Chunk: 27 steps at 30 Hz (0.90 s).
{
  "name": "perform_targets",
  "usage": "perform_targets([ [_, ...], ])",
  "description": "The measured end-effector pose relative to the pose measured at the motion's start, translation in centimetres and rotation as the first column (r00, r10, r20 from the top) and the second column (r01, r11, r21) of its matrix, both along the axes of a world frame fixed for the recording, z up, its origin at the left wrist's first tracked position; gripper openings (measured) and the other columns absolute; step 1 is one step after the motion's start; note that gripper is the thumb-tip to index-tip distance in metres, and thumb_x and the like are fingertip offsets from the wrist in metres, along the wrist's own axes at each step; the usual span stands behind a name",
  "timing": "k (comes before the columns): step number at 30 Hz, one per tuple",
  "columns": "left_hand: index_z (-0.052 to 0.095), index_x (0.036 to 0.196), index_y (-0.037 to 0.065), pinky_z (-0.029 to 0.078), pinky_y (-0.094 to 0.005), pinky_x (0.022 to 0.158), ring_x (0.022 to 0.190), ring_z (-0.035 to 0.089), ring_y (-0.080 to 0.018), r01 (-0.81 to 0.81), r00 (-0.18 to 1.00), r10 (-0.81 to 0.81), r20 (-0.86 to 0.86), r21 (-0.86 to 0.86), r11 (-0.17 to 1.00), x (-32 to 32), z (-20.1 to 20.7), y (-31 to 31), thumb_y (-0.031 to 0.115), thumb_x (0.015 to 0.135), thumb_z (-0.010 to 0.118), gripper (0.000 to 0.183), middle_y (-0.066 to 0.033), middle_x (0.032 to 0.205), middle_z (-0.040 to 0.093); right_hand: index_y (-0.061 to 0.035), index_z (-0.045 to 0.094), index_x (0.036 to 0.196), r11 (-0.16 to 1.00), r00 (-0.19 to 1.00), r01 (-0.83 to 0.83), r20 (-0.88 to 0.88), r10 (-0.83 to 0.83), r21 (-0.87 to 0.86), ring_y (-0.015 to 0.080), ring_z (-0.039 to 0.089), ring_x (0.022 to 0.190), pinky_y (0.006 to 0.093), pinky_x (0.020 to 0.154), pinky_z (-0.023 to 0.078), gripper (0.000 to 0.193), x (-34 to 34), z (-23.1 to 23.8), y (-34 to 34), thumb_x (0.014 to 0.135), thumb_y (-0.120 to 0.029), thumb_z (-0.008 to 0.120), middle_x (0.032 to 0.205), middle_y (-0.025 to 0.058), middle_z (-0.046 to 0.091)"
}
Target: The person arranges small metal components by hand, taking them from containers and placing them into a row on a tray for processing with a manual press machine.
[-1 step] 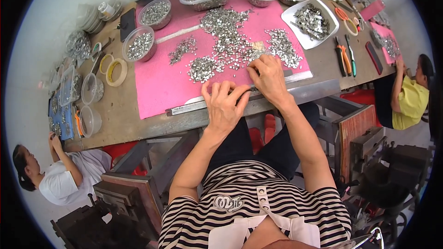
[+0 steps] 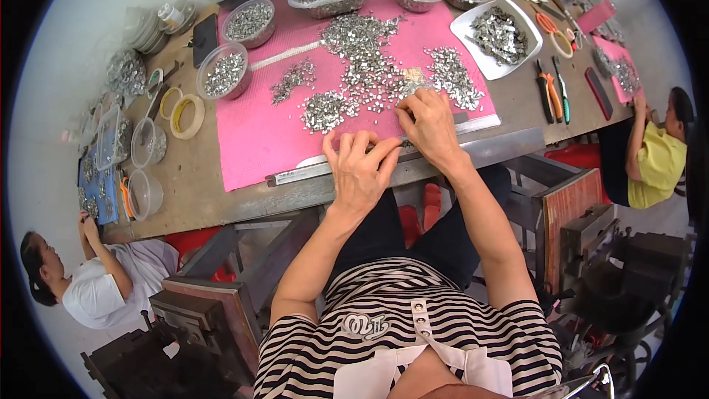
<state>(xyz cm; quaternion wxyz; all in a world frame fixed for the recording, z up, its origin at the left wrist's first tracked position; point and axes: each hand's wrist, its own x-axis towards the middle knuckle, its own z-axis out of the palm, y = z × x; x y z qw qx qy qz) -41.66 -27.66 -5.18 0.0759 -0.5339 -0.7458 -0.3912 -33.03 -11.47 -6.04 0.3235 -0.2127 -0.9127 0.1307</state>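
Observation:
At the front edge of the pink mat (image 2: 255, 151), my left hand (image 2: 360, 170) bends its thumb and index finger together, while its other fingers curve over a long metal strip (image 2: 303, 173). Close on its right is my right hand (image 2: 430, 133), fingers curled and tips pinched just above the strip. Something small and dark shows between the two sets of fingertips; its kind is hidden. Just beyond my hands lie a heap of small silvery metal pieces (image 2: 323, 111), a wider spread of them (image 2: 369, 66) and another heap (image 2: 452, 77) on the right.
Clear tubs (image 2: 240, 83) of metal pieces stand around the mat, with a white dish (image 2: 484, 65) at right. Pliers (image 2: 550, 94) lie beyond it; tape rolls (image 2: 198, 120) lie at left. Other people sit at left (image 2: 111, 288) and right (image 2: 653, 155).

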Motion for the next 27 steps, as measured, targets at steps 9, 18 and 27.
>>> perform_targets([
  [9, 0.079, 0.097, 0.017, 0.031, -0.0505, 0.108, 0.093, 0.059, -0.0193, -0.052, 0.998, 0.054, -0.042, 0.05, 0.997, 0.7, -0.9, 0.3, 0.019, 0.083, 0.082, 0.015, 0.0012, 0.093, 0.063, -0.0051, 0.07, 0.087, 0.999, 1.0, 0.003, 0.007, -0.003, -0.033, 0.0269, 0.062, 0.083, 0.0414, 0.081, 0.043, 0.008, 0.2, 0.1, 0.0, 0.082, -0.006, 0.076, 0.083, 0.0067, 0.063],
  [18, 0.077, 0.098, 0.016, 0.032, -0.0491, 0.107, 0.093, 0.06, -0.0209, -0.056, 0.998, 0.057, -0.022, 0.043, 0.997, 0.6, -0.8, 0.2, 0.018, 0.084, 0.081, 0.014, -0.0001, 0.093, 0.064, -0.0025, 0.067, 0.088, 0.966, 0.989, -0.135, -0.082, 0.12, -0.221, 0.0277, 0.062, 0.081, 0.0403, 0.078, 0.045, 0.009, 2.6, 1.6, -0.9, 0.083, -0.002, 0.074, 0.086, 0.0086, 0.064],
  [27, 0.077, 0.1, 0.015, 0.033, -0.0508, 0.105, 0.094, 0.058, -0.0216, -0.019, 0.999, 0.018, 0.038, 0.024, 1.0, 0.4, -0.8, 0.2, 0.016, 0.085, 0.079, 0.016, -0.0014, 0.093, 0.062, -0.0015, 0.068, 0.093, 0.933, 0.974, -0.217, -0.129, 0.187, -0.286, 0.0285, 0.063, 0.091, 0.0395, 0.081, 0.047, 0.013, 4.5, 1.2, -2.7, 0.081, 0.0, 0.075, 0.095, 0.0093, 0.068],
])
